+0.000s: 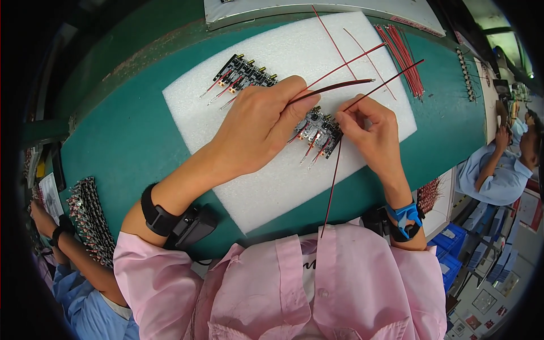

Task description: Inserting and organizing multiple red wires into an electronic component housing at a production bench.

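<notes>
My left hand (255, 122) is closed around a small bundle of dark red wires (343, 86), their ends pointing right. Between the thumb and fingers of my right hand (371, 127) is a single long wire (332, 190), which runs up past the fingers and hangs down toward my shirt. Those fingertips are at the right end of a strip of black circuit boards (317, 133); whether the wire touches a board I cannot tell. My left hand covers the strip's middle, and its upper-left part (241, 73) shows short red wires. Beneath lies a white foam sheet (249, 192).
Loose red wires (334, 37) lie at the foam's far edge, beside a red wire bundle (405, 62) on the green table (447, 113). Another board strip (466, 76) is farther right. Stacked boards (90, 221) stand left. Co-workers in blue sit on both sides; blue bins (450, 243) stand lower right.
</notes>
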{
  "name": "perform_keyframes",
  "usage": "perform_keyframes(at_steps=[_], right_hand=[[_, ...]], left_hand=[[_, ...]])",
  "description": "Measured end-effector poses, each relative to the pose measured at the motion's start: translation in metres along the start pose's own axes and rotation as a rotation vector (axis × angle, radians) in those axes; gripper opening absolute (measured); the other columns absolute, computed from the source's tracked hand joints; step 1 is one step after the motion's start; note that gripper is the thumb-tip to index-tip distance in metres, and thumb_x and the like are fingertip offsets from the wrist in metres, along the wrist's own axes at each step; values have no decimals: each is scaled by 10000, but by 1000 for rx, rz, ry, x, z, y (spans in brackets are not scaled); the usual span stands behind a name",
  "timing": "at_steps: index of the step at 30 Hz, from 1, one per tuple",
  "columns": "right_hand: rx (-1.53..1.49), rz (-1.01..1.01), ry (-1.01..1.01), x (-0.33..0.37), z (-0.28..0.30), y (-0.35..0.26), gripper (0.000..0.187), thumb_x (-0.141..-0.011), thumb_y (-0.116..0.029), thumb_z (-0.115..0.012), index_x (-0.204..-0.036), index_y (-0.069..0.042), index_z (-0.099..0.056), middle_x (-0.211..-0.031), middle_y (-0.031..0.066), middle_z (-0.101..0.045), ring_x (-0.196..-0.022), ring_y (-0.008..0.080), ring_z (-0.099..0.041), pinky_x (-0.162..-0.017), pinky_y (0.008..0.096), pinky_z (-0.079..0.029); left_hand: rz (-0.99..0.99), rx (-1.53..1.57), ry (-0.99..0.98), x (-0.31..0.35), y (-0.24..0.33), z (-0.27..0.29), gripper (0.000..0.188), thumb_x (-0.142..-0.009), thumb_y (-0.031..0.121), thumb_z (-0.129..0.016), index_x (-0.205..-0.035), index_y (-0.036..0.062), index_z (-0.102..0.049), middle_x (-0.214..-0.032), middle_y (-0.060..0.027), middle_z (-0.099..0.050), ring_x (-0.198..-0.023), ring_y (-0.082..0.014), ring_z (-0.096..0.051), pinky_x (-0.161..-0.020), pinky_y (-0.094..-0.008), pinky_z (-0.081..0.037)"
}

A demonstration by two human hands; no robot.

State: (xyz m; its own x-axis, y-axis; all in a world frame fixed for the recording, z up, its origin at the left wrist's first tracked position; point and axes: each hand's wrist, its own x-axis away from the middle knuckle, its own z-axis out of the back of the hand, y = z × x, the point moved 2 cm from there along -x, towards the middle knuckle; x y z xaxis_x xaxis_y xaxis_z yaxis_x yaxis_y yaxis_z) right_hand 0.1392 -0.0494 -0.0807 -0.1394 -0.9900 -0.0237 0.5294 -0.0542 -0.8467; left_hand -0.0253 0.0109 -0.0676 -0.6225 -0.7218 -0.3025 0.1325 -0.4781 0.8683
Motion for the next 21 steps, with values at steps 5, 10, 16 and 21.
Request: perform_keyframes(at_steps=[5,10,16,21], right_hand=[[24,15,7,-1,0,-1,69,-691,-59,-575,-689,5,-549,-580,-21,-486,-538,36,-397,-481,178,-314],[29,39,80,1,-5,-3,74,-660,-43,-580,-645,12,-533,-563,54,-505,-491,115,-433,-465,239,-339],[69,79,135,5,-8,-2,71,-658,-43,-582,-631,-2,-531,-562,52,-508,-492,133,-447,-503,250,-347],[99,93,116,5,-9,-4,73,-683,-43,-573,-663,15,-534,-581,13,-493,-527,82,-426,-500,215,-342]], left_hand=[[11,0,-1,0,1,0,241,-831,145,-468,-665,-14,-397,-491,-160,-383,-447,-339,-374,-408,-349,-299],[21,1,-10,0,1,2,238,-831,144,-468,-666,-14,-399,-495,-165,-389,-452,-345,-379,-412,-354,-303],[28,-2,-1,0,1,2,230,-830,143,-468,-672,-12,-407,-499,-169,-398,-457,-347,-393,-417,-360,-308],[17,-5,1,1,0,4,220,-828,141,-470,-677,-10,-415,-499,-167,-407,-460,-347,-406,-421,-364,-314]])
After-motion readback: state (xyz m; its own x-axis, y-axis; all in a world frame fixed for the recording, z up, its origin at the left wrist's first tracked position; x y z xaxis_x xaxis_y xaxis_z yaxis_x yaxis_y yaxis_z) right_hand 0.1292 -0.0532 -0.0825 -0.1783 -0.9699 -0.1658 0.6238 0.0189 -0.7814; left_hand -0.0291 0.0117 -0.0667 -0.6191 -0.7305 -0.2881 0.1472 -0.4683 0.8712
